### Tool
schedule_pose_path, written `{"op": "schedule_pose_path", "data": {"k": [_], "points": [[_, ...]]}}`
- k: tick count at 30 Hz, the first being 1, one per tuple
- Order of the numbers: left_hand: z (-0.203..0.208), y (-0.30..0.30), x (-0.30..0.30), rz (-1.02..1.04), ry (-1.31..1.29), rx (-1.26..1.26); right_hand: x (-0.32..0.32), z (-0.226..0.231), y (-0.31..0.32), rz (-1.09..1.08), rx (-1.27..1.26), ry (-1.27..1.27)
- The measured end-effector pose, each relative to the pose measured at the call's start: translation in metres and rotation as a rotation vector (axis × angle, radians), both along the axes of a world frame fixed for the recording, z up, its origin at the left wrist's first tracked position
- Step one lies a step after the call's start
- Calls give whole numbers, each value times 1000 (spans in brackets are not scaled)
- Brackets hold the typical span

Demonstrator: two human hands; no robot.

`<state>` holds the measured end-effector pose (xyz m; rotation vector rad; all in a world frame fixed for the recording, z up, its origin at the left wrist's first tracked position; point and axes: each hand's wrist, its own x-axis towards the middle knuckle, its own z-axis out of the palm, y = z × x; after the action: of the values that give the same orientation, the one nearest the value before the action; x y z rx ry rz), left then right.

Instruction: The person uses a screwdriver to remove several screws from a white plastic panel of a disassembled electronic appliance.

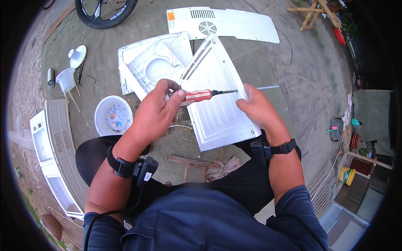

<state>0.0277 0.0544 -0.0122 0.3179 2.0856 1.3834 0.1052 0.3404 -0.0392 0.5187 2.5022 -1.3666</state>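
My left hand [158, 109] is closed round the handle of a screwdriver [197, 96], red and pale with a dark shaft. The shaft points right, its tip close to the right edge of a white ribbed metal panel [222, 119] with long slots at its far end. That panel leans near my knees. On its right edge my right hand [258, 106] grips, thumb on the near face and the other fingers mostly hidden behind. Whether the tip sits in a screw cannot be made out.
Behind lie a white panel with a round opening [138, 69] and a vented white sheet [247, 26]. A white bucket [99, 109] holding small parts stands left, near a large grey-and-white panel [63, 138]. A bicycle wheel [95, 21] is at the far left, a wooden stool [186, 162] between my legs.
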Motion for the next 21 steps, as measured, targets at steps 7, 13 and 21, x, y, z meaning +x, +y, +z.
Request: {"op": "schedule_pose_path", "data": {"k": [7,13,21], "points": [[-15,-1,2,0,157,95,-2,2,0,-6,-10,-20],[-31,-4,5,-3,364,139,-2,6,-4,-9,-21,-27],[-21,0,6,33,182,86,-2,6,-3,-13,-47,-34]]}}
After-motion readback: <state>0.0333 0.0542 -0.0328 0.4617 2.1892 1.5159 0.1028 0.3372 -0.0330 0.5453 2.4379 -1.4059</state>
